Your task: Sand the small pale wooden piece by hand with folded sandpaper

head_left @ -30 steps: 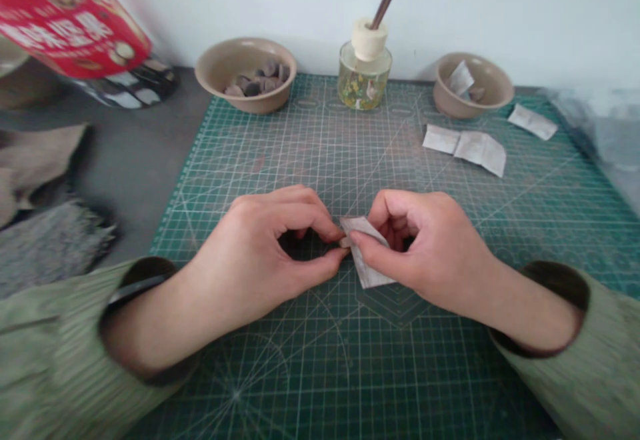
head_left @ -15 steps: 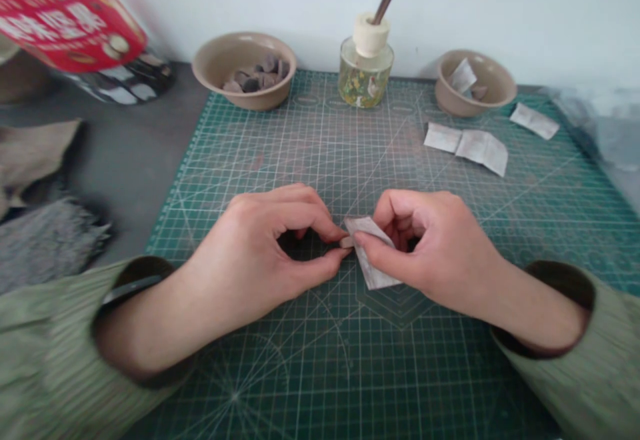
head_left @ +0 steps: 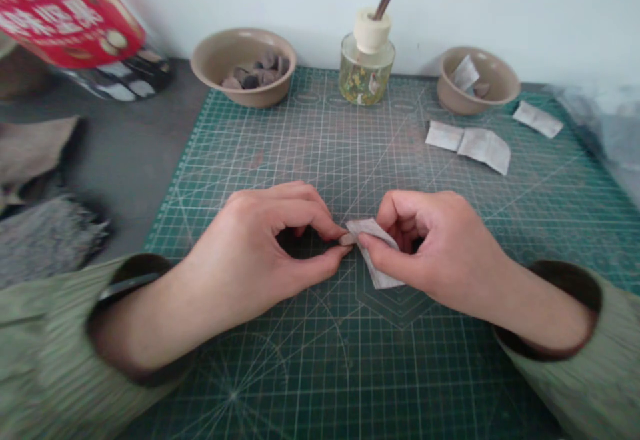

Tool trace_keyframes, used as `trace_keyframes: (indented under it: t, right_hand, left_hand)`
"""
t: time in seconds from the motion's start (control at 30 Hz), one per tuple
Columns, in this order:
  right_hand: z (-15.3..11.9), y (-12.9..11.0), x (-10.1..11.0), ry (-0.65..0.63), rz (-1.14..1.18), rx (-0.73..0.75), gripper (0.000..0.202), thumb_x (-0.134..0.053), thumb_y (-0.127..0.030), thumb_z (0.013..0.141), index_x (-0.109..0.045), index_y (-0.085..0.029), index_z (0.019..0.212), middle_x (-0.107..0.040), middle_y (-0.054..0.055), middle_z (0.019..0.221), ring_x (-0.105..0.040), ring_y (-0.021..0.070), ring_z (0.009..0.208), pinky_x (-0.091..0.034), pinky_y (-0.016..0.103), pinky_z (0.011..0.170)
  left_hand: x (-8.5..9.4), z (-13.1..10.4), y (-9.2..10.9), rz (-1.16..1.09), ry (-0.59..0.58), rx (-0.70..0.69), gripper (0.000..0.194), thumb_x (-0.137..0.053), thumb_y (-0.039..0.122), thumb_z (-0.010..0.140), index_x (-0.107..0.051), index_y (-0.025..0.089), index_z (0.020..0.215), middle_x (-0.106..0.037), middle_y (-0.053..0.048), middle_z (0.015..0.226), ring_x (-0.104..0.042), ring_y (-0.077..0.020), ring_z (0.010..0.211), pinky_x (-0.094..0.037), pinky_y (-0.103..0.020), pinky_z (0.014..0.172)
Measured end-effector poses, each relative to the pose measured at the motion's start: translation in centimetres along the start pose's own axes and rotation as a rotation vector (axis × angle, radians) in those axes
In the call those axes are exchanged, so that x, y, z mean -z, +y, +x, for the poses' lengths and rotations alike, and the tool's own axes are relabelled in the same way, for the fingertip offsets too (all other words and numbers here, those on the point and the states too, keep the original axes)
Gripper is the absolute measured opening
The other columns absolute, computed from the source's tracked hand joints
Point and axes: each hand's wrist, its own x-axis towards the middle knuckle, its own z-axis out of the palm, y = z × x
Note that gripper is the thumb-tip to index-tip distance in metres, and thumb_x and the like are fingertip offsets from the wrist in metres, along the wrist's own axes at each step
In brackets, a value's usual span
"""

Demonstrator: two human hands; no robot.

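Between thumb and forefinger, my left hand pinches a small beige stone-like piece just over the green cutting mat. A folded piece of sandpaper, pale grey on its outer side, is gripped in my right hand. Its left edge touches the small piece, and my right thumb presses there. My right fingertips are partly hidden behind the sandpaper.
A bowl of small stones stands back left, with a glass diffuser bottle beside it. Another bowl holds scraps. Folded paper strips lie before it. At left are a red-labelled jar and grey cloths.
The sandpaper has tilted and shifted slightly right along the small piece, showing more of that piece. My left hand keeps its pinch, almost still.
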Motion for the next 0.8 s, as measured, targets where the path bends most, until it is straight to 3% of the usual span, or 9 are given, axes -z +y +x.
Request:
trace_keyframes:
  t: [0.27,0.8]
  right_hand:
    - [0.2,0.25,-0.23,0.061,0.014,-0.014,0.035,-0.091,-0.025,0.102,-0.064,-0.028,0.08,-0.064,-0.008,0.066,-0.053,0.0116,0.057,-0.043,0.031,0.058]
    - [0.43,0.17,-0.55,0.026,0.077,-0.027,0.034,-0.091,-0.026,0.102,-0.064,-0.028,0.081,-0.065,-0.007,0.069,-0.055,0.0127,0.06,-0.046,0.031,0.059]
  left_hand:
    - [-0.05,-0.03,-0.06,-0.002,0.01,-0.007,0.011,-0.094,0.024,0.11,-0.094,0.031,0.102,-0.092,0.001,0.104,-0.085,-0.0183,0.087,-0.062,-0.032,0.08]
    - [0.04,0.09,-0.07,0.019,0.005,-0.02,0.011,-0.093,0.023,0.108,-0.093,0.03,0.1,-0.09,0.001,0.102,-0.083,-0.0181,0.085,-0.06,-0.032,0.078]
